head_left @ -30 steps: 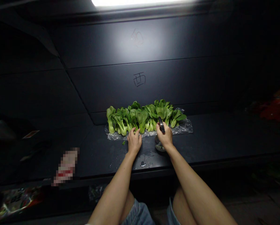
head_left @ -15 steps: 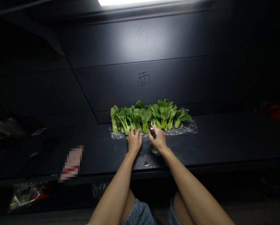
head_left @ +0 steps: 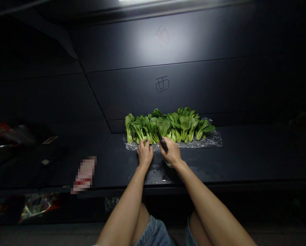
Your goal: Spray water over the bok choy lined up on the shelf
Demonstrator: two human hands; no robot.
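1. A dark character, 西, stands in hand-drawn strokes on the panelled wall (head_left: pixel 122 92) behind the greens; a fainter mark (head_left: pixel 162 37) above it is too washed out to read.
2. Bold dark characters show on a glossy package (head_left: pixel 37 205) at lower left, blurred past reading. A pixelated item (head_left: pixel 84 175) with a red band, on the left of the shelf, gives no legible text.
3. The bok choy (head_left: pixel 165 126) sits in a row on clear plastic film (head_left: pixel 209 141), just in front of the wall. Leaves point up and toward the wall, pale stem bases toward the person; the row's long axis runs left to right. The rightmost head leans with its leaves to the right.
4. The left hand (head_left: pixel 145 154) has loosely bent fingers at the stem bases; whether it grips one, I cannot tell.
5. The right hand (head_left: pixel 171 150) is wrapped around a dark-topped container (head_left: pixel 163 142), its top tilted up and leftward toward the greens, its clear base partly hidden.
6. The dark shelf (head_left: pixel 245 153) carries water drops (head_left: pixel 163 178) near its front edge. The room is dim, with a pale glow on the upper wall.
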